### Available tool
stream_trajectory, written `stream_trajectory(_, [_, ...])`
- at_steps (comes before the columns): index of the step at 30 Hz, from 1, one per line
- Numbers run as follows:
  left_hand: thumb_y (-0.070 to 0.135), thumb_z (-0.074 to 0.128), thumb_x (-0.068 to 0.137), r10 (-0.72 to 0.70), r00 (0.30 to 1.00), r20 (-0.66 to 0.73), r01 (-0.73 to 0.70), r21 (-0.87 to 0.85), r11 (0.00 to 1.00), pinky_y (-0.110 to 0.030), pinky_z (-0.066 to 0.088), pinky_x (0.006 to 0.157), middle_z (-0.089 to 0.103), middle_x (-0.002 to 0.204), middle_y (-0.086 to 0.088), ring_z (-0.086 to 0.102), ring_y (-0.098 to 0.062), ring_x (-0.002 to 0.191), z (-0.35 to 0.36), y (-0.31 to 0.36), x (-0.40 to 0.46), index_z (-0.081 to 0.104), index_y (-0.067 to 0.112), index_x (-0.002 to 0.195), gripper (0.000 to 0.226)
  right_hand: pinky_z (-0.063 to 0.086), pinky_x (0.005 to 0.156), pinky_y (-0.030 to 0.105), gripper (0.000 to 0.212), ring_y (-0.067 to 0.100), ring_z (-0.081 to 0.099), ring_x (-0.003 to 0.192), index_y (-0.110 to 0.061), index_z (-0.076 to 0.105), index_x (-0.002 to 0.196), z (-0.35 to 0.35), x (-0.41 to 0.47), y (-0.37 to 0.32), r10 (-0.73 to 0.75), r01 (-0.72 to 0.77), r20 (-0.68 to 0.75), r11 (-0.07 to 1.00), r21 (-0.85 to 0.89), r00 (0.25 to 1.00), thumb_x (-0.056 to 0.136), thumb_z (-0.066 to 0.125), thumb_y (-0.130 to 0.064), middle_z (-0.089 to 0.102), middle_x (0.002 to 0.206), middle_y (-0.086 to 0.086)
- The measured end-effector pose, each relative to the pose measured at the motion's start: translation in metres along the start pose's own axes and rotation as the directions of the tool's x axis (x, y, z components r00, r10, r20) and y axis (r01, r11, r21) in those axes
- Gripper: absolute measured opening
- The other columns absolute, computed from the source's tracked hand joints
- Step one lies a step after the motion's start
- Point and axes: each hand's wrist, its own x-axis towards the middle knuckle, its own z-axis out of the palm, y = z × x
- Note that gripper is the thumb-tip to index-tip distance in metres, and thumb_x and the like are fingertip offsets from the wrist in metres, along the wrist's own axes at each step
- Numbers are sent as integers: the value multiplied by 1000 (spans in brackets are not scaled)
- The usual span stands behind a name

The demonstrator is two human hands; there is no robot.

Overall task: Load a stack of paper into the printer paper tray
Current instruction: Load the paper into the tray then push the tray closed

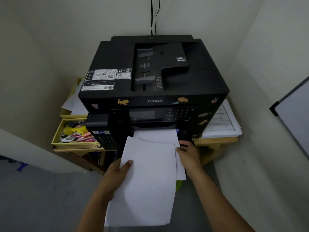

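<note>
Paper (147,178) hangs between the hands, its far edge just short of the printer (153,91) slot, likely lined up for feeding into the tray (184,137). Left hand (120,171) grips the near-left edge, thumb on top, carrying the weight. Right hand (189,154) rests at the right edge by the tray, fingers curled, apparently steadying; what it holds I cannot tell. Sheets are white, plain, slightly fanned and askew

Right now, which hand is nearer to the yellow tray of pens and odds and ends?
Left. The left hand grips the paper stack at its left edge, below and right of the yellow tray. The right hand is farther off, beyond the stack by the printer front.
</note>
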Motion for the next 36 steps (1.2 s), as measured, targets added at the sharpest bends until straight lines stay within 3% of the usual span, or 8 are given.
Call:
stream_trajectory(3, [45,65,106,-11,1000,-4,11,-24,1000,-20,59,60,82,90,25,81,-3,79,1,5,6,71,37,107,10,61,94,39,35,21,71,112,-26,64,136,5,4,-2,3,-2,-18,1000,13,1000,107,67,-7,71,130,3])
stream_trajectory(8, [43,65,106,-26,1000,-14,25,-50,998,-28,60,66,84,96,6,82,-16,85,4,9,16,72,33,107,12,51,79,24,36,21,68,115,-23,64,140,10,15,-6,-19,19,-36,1000,0,999,108,66,-8,68,135,4])
stream_trajectory(13, [43,65,107,-22,1000,-18,21,-51,998,-25,58,64,83,97,10,80,-13,89,6,12,27,72,35,107,11,47,73,20,35,6,64,100,-24,64,137,16,26,-10,-11,11,-52,1000,6,999,107,64,-5,69,132,2])
stream_trajectory(17, [42,65,107,-16,1000,-15,15,-57,998,-31,60,70,82,105,7,79,-19,95,6,17,38,73,31,117,16,50,78,25,37,21,67,114,-22,64,142,19,32,-14,-22,22,-66,1000,4,998,108,65,-7,67,137,4])
stream_trajectory(23, [43,64,107,-25,1000,0,25,-84,996,-31,58,70,79,108,8,76,-19,99,6,23,45,70,37,107,8,48,71,24,37,10,64,99,-25,63,141,21,38,-19,-28,27,-62,1000,-11,998,108,65,-9,65,130,-1])
stream_trajectory(28, [45,66,105,-37,999,1,37,-115,993,-22,60,61,84,93,13,81,-10,82,4,19,40,72,38,109,10,44,65,23,23,2,60,88,-32,60,125,15,35,-18,10,-10,-21,1000,-4,1000,107,68,-20,63,103,-18])
stream_trajectory(32, [46,68,104,-73,996,43,79,-155,985,-37,65,73,86,102,4,83,-23,93,0,16,36,72,37,116,15,45,64,27,10,9,63,86,-32,63,109,8,28,-13,35,-35,-6,997,-71,999,106,67,-24,67,101,-8])
stream_trajectory(36, [46,68,104,-116,988,99,128,-123,984,-39,66,73,86,95,4,84,-24,85,-6,9,30,72,33,111,15,45,61,26,22,13,65,84,-32,65,94,1,23,-5,18,-14,15,973,-230,1000,106,62,-14,68,98,-8])
